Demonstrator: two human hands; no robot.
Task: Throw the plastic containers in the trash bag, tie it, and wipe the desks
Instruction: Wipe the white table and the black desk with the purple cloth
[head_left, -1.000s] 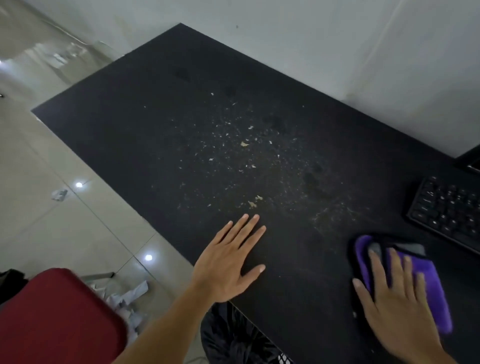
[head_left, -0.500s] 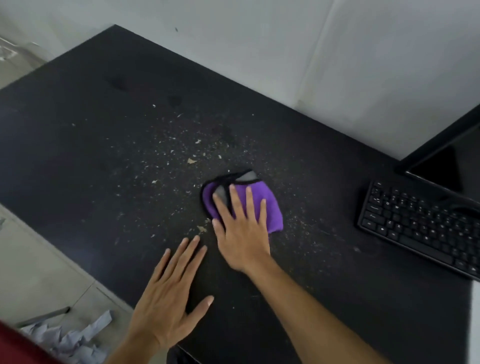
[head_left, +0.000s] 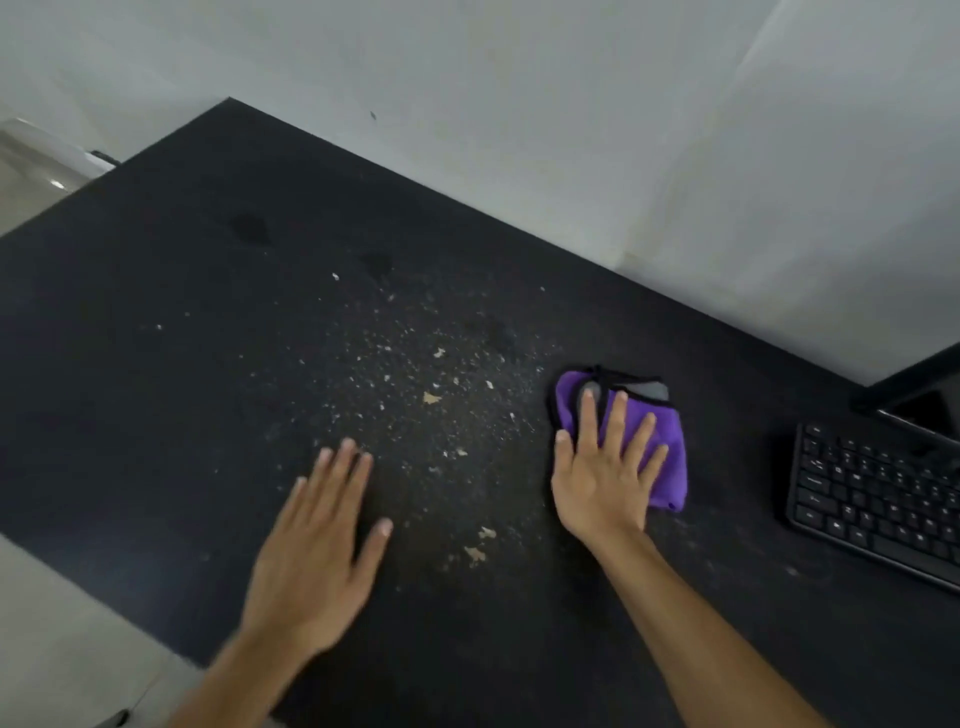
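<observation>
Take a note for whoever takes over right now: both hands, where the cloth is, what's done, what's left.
Left hand open, flat on the desk.
Right hand open, pressing the purple cloth onto the desk, apart from the keyboard.
Done: the trash part cannot be judged from this view.
Left: crumbs lie scattered between the hands; wipe them up.

The place looks like an office or computer workroom. A long, flat black matte desk (head_left: 156, 415) carries a black plastic keyboard (head_left: 872, 499) at its right end, with the dark corner of a flat monitor (head_left: 919, 400) at the desk's far right. A plain white wall (head_left: 519, 104) runs along the desk's far edge, and pale glossy floor (head_left: 47, 623) shows past its left side.
</observation>
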